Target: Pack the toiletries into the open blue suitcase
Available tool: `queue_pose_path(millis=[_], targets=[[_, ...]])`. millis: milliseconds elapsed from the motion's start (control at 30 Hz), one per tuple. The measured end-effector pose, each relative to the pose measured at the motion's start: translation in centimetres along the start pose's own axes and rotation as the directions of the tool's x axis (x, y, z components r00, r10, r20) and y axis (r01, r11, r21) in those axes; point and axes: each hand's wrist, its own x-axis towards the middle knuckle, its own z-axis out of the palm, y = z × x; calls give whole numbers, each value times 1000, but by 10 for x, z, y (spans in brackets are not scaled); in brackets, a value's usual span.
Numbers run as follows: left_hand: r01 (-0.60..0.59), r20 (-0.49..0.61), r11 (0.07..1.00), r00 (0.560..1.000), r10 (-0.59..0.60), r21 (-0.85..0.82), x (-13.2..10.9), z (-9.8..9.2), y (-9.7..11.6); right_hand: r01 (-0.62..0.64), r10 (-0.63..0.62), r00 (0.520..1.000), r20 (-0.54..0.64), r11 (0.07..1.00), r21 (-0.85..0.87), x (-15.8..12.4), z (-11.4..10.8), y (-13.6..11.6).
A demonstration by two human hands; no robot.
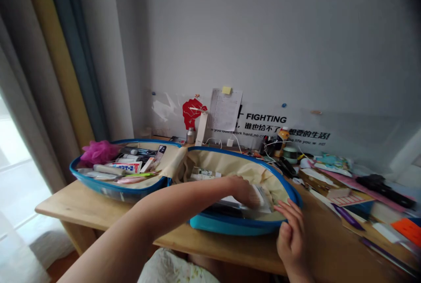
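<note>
**Reaching into an open blue case on a crowded desk**

A blue case point(230, 227) lies opened flat in two halves on a wooden desk point(82, 208), with its cream lining showing. The left arm crosses in front of the body from the lower left. The left hand point(245, 190) is down inside the right half of the case, resting on some flat packets point(261, 197) near that half's right end. Its fingers curl down over the packets, but blur hides whether they pinch anything, so I cannot tell how the grip stands. The right hand point(291, 237) sits just outside the case at its near right corner. Its fingers are stretched and slightly spread, the fingertips point(286, 207) touch the blue rim, and it holds nothing.

A dark flat pouch point(220, 209) lies in the same half, just beside the left hand and toward the near wall. Small white boxes point(202, 172) sit at the far left of that half. The left half is filled with tubes and bottles. A toothpaste tube point(126, 167) with red and blue print lies among them, and a pink bath puff point(97, 152) rests at its far left end.

Behind the case a small metal bottle point(190, 135) stands against the wall. Above it are a red fist sticker point(194, 112) and a printed sheet point(224, 111) with a yellow note point(226, 90) stuck at its top. To the right of the case the desk is covered with books and papers point(329, 186). A curtain point(66, 55) hangs at the left.
</note>
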Motion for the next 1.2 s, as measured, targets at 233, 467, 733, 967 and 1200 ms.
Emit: queue_pose_path(millis=[233, 467, 733, 967, 1200], targets=[[-22, 90, 998, 996, 17, 59, 7, 18, 5, 11, -11, 1000, 8, 1000, -14, 0, 0, -2], [-13, 139, 997, 990, 3, 73, -2, 20, 8, -14, 14, 1000, 3, 1000, 6, 1, 0, -2], [-54, 108, 998, 993, 57, -24, -10, 3, -3, 27, -27, 1000, 4, 1000, -10, 3, -1, -1], [-75, -317, 968, 948, -5, -240, -67, -29, -70, 64, -63, 998, 6, 998, -10, 5, -1, 2], [388, -410, 865, 766, -494, -317, -162, -36, -221, 78, -78, 997, 8, 997, -25, 5, 0, 3]])
